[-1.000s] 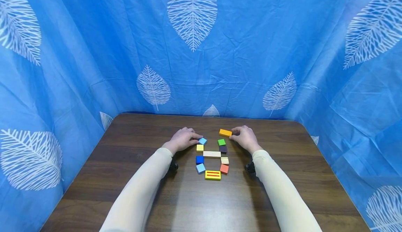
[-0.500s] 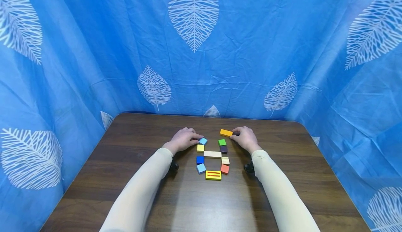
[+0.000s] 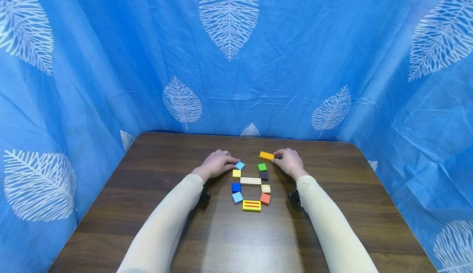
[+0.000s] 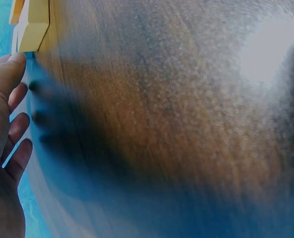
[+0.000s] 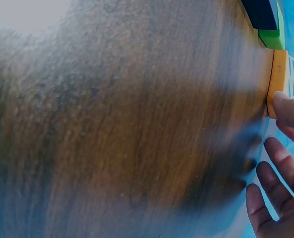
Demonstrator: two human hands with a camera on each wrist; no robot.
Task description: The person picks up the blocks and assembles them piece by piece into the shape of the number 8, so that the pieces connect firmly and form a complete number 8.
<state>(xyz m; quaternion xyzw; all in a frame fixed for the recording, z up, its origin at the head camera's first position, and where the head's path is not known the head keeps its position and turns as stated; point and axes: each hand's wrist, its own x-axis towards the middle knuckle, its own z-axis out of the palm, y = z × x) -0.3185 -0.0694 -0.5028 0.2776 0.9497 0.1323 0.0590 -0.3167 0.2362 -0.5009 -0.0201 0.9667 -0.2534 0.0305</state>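
At the far left of the block outline, my left hand (image 3: 216, 164) pinches a light blue block (image 3: 239, 165) between thumb and index finger. That block is mostly hidden by the thumb in the left wrist view, just past a yellow block (image 4: 35, 27). On the other side my right hand (image 3: 290, 163) pinches one end of an orange rectangular block (image 3: 266, 156), lying slightly slanted at the top of the outline. In the right wrist view the thumb lies against the orange block (image 5: 278, 74), and the remaining fingers are spread apart. A green block (image 3: 262, 167) sits just nearer than the orange one.
Below lie a dark block (image 3: 264, 175), a long cream block (image 3: 250, 181), a blue block (image 3: 236, 187), a striped pale block (image 3: 265, 189), a second light blue block (image 3: 237, 198), a red-orange block (image 3: 265, 198) and a red-striped yellow block (image 3: 251, 206). A blue curtain (image 3: 148, 59) hangs behind the brown table (image 3: 166, 150).
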